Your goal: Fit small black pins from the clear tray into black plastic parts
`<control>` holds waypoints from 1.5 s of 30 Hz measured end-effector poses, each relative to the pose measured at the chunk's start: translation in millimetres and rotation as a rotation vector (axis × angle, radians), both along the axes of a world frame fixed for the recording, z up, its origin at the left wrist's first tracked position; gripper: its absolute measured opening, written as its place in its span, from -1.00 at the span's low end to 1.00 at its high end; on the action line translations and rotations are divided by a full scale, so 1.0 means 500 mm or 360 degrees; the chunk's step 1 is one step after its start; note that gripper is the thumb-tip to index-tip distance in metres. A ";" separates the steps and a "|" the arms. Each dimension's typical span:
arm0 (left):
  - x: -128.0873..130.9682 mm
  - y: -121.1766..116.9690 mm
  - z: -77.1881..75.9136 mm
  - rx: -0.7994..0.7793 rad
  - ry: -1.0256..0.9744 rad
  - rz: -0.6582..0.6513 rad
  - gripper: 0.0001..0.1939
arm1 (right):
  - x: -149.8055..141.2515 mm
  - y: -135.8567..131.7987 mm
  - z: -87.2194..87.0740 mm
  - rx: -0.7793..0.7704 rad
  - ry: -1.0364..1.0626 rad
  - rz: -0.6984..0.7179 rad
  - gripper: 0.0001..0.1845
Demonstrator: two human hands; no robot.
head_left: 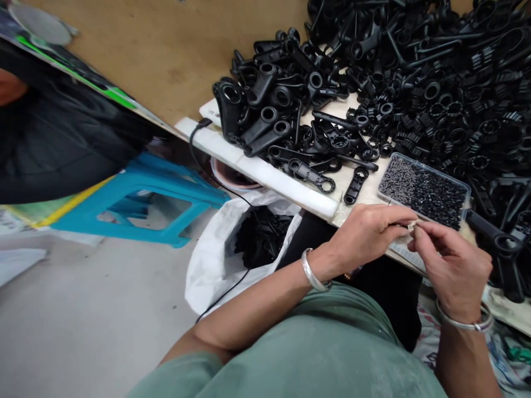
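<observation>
My left hand [367,232] and my right hand [456,265] meet at the table's front edge, fingertips pinched together. Between them shows a small pale piece [412,225], too small to name; both hands appear to grip it. Just beyond my fingers lies a clear plastic box [384,194] with tiny grey parts [398,177] on its left side and small black parts [440,193] on its right. A flat black plastic arm with a ring end [355,185] rests to the left of the box.
Black plastic handles [265,130] and ring-shaped parts [452,110] are heaped across the table. A white foam strip [265,166] lines its left edge. Below stand a white sack [207,260] of black parts and a blue stool [166,193]. A person in dark clothing [70,132] is at left.
</observation>
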State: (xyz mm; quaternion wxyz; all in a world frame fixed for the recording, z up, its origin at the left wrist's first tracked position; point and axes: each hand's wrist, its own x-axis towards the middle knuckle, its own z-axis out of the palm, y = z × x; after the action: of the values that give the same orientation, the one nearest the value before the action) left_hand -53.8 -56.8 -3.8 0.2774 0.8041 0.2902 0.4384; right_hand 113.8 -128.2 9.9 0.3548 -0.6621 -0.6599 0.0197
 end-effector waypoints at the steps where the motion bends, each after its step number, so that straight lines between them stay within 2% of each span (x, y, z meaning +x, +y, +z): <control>1: -0.011 0.003 0.003 0.0031 0.0082 -0.0027 -0.84 | 0.007 -0.002 -0.002 -0.0024 0.0062 -0.0051 -0.83; 4: -0.042 0.008 0.008 0.0127 0.0451 -0.0119 -0.77 | 0.027 -0.009 -0.010 -0.0091 0.0103 -0.0157 -0.80; 6: -0.053 0.006 0.004 0.0154 0.0685 -0.0161 -0.79 | 0.036 -0.013 -0.017 -0.0139 0.0032 -0.0117 -0.79; 9: -0.051 -0.002 -0.011 0.0162 0.0823 -0.0137 -0.83 | 0.036 -0.017 -0.024 -0.0145 -0.0081 0.0010 -0.79; 12: -0.042 -0.014 -0.027 0.0166 0.0812 -0.0113 -0.79 | 0.027 -0.019 -0.023 -0.0103 -0.0195 0.0122 -0.79; 16: -0.038 -0.028 -0.040 0.0144 0.0719 -0.0086 -0.83 | 0.014 -0.021 -0.016 -0.0134 -0.0313 0.0224 -0.81; 25: -0.036 -0.036 -0.048 0.0120 0.0641 -0.0053 -0.86 | -0.007 -0.015 -0.021 -0.0110 -0.0647 0.0356 -0.86; 31: -0.036 -0.035 -0.051 0.0094 0.0618 -0.0081 -0.80 | -0.029 -0.012 -0.006 -0.0319 -0.0809 0.0266 -0.75; 34: -0.037 -0.034 -0.049 0.0060 0.0603 -0.0113 -0.80 | -0.026 -0.008 0.003 -0.0485 -0.0629 0.0214 -0.71; 40: -0.042 -0.033 -0.040 0.0002 0.0683 -0.0257 -0.74 | -0.002 0.003 0.014 -0.0913 0.0068 0.0098 -0.65; 45: -0.039 -0.038 -0.042 0.0066 0.0792 -0.0267 -0.69 | -0.009 0.011 0.023 -0.0966 0.0103 0.0049 -0.63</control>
State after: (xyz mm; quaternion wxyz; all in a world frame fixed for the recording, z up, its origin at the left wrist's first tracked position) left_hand -73.3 -75.7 -24.9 0.2165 0.9140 0.2727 0.2084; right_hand 109.3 -122.5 21.2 0.1613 -0.7268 -0.6221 0.2424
